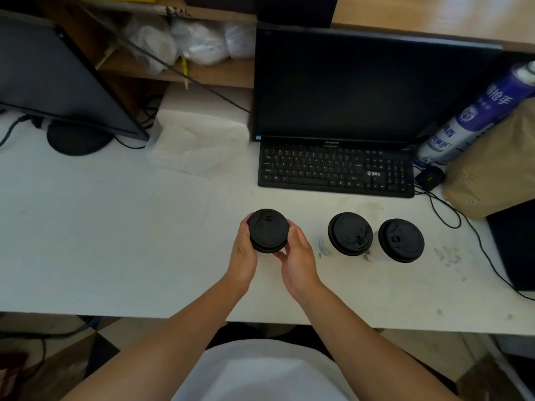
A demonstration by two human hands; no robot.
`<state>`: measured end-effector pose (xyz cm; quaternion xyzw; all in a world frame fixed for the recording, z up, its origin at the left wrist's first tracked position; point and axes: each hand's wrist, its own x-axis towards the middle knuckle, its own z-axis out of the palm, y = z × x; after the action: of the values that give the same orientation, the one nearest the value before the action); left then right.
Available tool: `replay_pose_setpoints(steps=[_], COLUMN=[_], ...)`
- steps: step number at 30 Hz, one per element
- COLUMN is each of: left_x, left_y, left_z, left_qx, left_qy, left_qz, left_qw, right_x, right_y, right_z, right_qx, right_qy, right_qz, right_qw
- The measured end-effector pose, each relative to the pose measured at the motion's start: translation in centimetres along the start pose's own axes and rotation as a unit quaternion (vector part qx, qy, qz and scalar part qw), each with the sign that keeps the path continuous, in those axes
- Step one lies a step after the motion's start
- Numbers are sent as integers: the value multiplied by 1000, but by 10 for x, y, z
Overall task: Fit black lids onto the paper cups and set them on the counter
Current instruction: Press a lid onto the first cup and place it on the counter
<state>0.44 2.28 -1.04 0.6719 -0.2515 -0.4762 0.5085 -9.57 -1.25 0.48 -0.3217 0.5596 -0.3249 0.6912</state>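
Three lidded cups sit on the white counter (115, 241): the left cup (267, 230) has a black lid and is clasped between the left hand (244, 250) at its 8 o'clock and the right hand (298, 256) at its 4 o'clock, fingers curled around its sides. The middle cup (350, 233) and right cup (401, 240) stand free, just beside each other. Bare counter spreads toward 9 o'clock; a keyboard (335, 169) lies at 12 o'clock; cup contents are hidden.
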Motion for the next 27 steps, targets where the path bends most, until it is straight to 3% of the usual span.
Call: replay_pose_setpoints(steps=[8, 13, 20, 27], left_x=[-1, -10, -28, -23], left_y=[-9, -5, 10, 5], left_z=[-3, -4, -1, -18], left_qx=[-18, 7, -54, 6], left_qy=[26, 28, 50, 69], left_qz=[16, 17, -74, -83], left_qw=[999, 999, 995, 994], right_x=[3, -3, 3, -1], right_y=[3, -9, -26, -36], right_z=[2, 0, -3, -6], right_qx=[-62, -28, -42, -126], right_qy=[-6, -33, 13, -72], right_qz=[-17, 76, 114, 156], right_qw=[998, 996, 992, 977])
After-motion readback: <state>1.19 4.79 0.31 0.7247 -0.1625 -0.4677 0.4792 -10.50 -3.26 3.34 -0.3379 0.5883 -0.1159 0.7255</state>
